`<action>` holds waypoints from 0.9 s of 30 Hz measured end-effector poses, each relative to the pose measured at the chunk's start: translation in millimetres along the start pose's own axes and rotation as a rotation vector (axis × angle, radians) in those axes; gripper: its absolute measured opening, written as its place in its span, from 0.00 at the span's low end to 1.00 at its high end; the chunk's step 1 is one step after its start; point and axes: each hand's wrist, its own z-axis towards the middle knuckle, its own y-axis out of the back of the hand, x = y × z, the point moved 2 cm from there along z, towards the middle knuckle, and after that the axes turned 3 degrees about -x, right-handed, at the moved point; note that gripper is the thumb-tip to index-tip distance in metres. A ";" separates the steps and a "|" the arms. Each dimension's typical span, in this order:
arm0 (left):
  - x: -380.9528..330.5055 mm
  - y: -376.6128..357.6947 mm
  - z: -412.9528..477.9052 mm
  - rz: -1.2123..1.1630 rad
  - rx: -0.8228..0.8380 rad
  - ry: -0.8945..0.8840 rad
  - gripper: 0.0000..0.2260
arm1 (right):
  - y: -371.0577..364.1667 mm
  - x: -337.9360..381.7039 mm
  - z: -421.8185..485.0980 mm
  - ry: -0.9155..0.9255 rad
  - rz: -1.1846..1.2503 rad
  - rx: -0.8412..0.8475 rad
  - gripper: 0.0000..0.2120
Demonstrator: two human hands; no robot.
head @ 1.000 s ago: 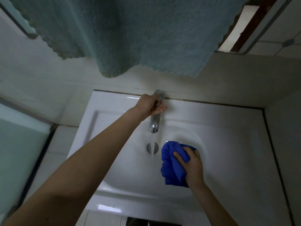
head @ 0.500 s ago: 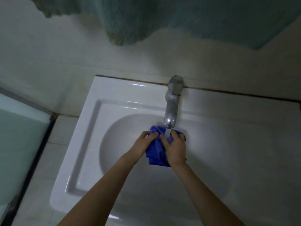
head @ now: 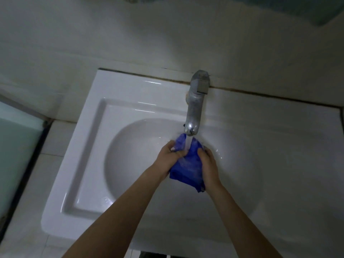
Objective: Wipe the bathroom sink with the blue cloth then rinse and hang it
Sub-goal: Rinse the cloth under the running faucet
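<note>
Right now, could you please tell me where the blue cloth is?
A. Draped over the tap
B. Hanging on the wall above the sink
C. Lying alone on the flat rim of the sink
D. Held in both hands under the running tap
D: both the left hand and the right hand grip the blue cloth over the sink, with water from the tap streaming onto it.

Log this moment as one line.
step: rinse | left hand: grips cloth | right hand: grips cloth | tap: running onto cloth
</note>
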 end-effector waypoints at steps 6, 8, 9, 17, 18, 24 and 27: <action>-0.6 9.4 -3.6 -0.086 -0.029 0.046 0.14 | -13.3 0.2 -5.6 -0.489 0.397 0.161 0.27; -1.5 22.6 -3.7 -0.064 -0.035 -0.001 0.13 | -14.6 1.5 -0.8 -0.491 0.324 0.128 0.23; -1.8 29.4 -4.5 -0.042 -0.044 -0.026 0.13 | -14.6 2.1 2.8 -0.455 0.257 0.097 0.21; 13.0 28.2 -0.9 0.026 -0.167 -0.123 0.10 | -23.5 12.5 2.4 0.228 -0.363 -0.012 0.06; 14.0 21.9 1.8 0.038 -0.189 -0.152 0.12 | -27.1 11.5 0.2 0.227 -0.346 -0.012 0.07; 11.8 -1.6 19.5 0.084 -0.288 -0.272 0.14 | -46.4 8.0 -18.6 0.227 -0.182 -0.155 0.13; 24.0 -13.7 11.4 0.177 -0.366 -0.369 0.15 | -39.7 14.3 19.4 0.098 -0.353 -0.242 0.17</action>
